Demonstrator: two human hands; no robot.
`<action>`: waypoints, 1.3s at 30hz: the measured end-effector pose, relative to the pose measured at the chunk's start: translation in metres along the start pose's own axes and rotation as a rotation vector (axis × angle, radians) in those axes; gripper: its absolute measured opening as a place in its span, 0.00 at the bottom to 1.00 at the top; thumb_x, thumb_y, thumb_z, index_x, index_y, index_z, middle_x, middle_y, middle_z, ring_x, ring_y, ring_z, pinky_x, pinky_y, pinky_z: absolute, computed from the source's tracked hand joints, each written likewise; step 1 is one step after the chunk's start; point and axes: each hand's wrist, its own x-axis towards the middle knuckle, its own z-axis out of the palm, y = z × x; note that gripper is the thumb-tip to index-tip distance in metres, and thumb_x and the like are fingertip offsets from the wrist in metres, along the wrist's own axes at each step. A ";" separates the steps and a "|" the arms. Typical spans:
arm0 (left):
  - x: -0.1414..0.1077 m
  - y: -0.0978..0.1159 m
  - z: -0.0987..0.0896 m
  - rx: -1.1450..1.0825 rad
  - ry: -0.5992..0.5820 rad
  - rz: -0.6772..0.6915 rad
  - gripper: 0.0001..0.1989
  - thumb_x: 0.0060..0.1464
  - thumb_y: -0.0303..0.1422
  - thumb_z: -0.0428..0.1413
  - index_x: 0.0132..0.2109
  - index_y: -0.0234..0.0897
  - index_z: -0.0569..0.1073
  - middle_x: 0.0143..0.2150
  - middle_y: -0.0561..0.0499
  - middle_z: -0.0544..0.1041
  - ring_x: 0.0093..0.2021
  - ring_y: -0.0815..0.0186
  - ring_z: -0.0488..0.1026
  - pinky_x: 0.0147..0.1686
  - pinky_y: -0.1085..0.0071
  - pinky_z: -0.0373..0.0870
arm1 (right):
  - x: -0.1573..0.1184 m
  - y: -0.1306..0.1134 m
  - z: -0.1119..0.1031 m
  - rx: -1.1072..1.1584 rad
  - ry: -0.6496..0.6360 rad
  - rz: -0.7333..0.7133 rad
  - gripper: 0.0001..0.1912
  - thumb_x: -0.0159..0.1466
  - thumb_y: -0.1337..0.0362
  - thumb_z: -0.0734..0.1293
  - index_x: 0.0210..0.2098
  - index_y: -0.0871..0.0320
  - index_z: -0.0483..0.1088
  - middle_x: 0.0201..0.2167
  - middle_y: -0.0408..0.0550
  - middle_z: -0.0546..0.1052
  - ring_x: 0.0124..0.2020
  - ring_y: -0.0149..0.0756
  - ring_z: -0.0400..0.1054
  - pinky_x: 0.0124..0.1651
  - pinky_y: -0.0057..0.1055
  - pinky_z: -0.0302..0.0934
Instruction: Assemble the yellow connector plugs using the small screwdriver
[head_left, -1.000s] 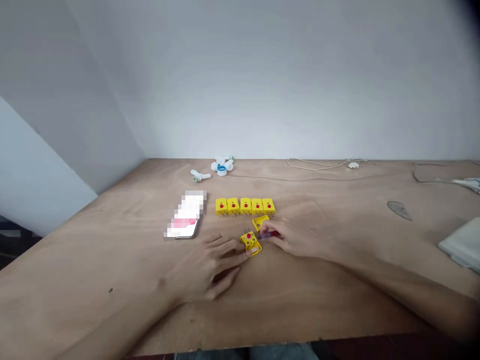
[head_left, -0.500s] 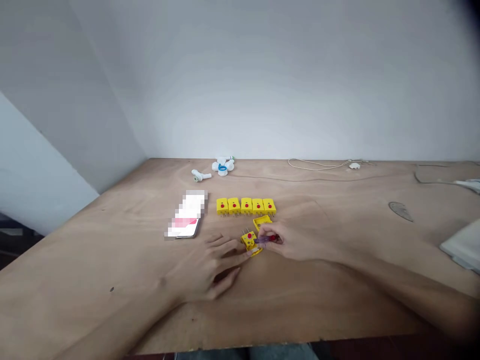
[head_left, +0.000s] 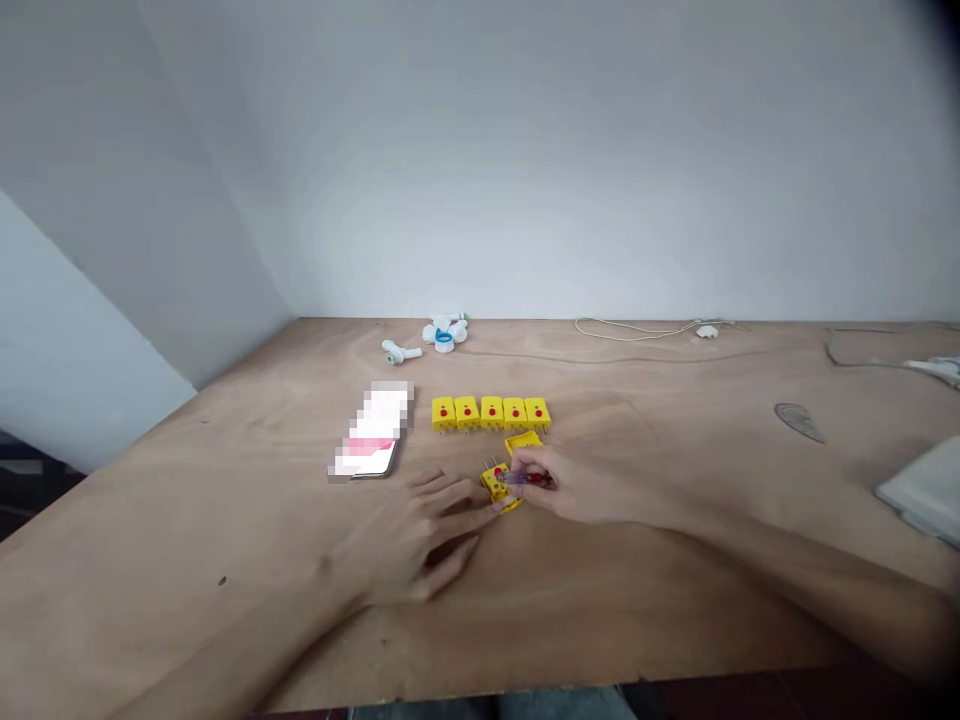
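My left hand (head_left: 431, 525) lies on the table with its fingers spread. Its index fingertip touches the lower edge of an opened yellow plug (head_left: 493, 487), whose metal pins point away and which has a red part on it. My right hand (head_left: 559, 487) pinches a small screwdriver (head_left: 517, 478) with a see-through purple and red body, pointing left over the plug. Its tip is too small to make out. Just beyond the right fingers rests a loose yellow plug cover (head_left: 523, 442), partly hidden by the hand.
Several closed yellow plugs (head_left: 491, 412) stand in a row behind. A phone (head_left: 373, 430) with a blurred screen lies to the left. White pipe fittings (head_left: 444, 335), a thin cable (head_left: 637, 338) and a white object (head_left: 926, 490) at right rest on the wooden table (head_left: 675, 620).
The screwdriver and my right hand have shifted slightly left, so its end now reaches over the plug's red part. My left hand stays in place.
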 end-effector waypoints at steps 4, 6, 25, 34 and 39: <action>0.000 0.000 0.000 -0.015 0.008 0.001 0.25 0.63 0.27 0.50 0.66 0.43 0.67 0.55 0.43 0.76 0.53 0.56 0.74 0.54 0.58 0.70 | 0.000 0.000 0.004 0.053 0.017 0.020 0.14 0.71 0.57 0.61 0.31 0.56 0.64 0.27 0.40 0.70 0.27 0.30 0.61 0.31 0.29 0.53; 0.000 0.000 0.000 -0.019 0.008 -0.005 0.24 0.63 0.28 0.51 0.65 0.43 0.68 0.56 0.44 0.76 0.53 0.56 0.74 0.55 0.57 0.70 | 0.000 0.002 0.006 0.083 0.021 0.024 0.14 0.71 0.57 0.62 0.30 0.56 0.62 0.27 0.40 0.69 0.27 0.30 0.61 0.31 0.29 0.53; 0.002 0.001 -0.004 -0.064 0.035 -0.015 0.21 0.59 0.26 0.51 0.59 0.39 0.72 0.57 0.44 0.77 0.54 0.56 0.76 0.57 0.58 0.71 | -0.003 0.004 0.010 0.178 0.039 0.012 0.18 0.72 0.51 0.60 0.30 0.56 0.62 0.26 0.39 0.67 0.26 0.30 0.58 0.28 0.28 0.50; 0.002 0.004 -0.006 -0.104 0.029 -0.013 0.22 0.59 0.25 0.51 0.59 0.41 0.72 0.57 0.45 0.78 0.55 0.57 0.76 0.58 0.59 0.71 | -0.008 -0.003 0.007 0.181 0.067 0.002 0.18 0.71 0.53 0.61 0.28 0.57 0.66 0.26 0.41 0.69 0.26 0.31 0.60 0.28 0.29 0.51; 0.004 0.005 -0.009 -0.102 0.013 -0.020 0.21 0.59 0.25 0.51 0.58 0.40 0.73 0.57 0.46 0.78 0.54 0.58 0.76 0.56 0.60 0.72 | -0.010 -0.001 0.006 0.162 0.084 0.028 0.18 0.70 0.56 0.62 0.27 0.57 0.67 0.23 0.40 0.67 0.24 0.30 0.59 0.26 0.28 0.50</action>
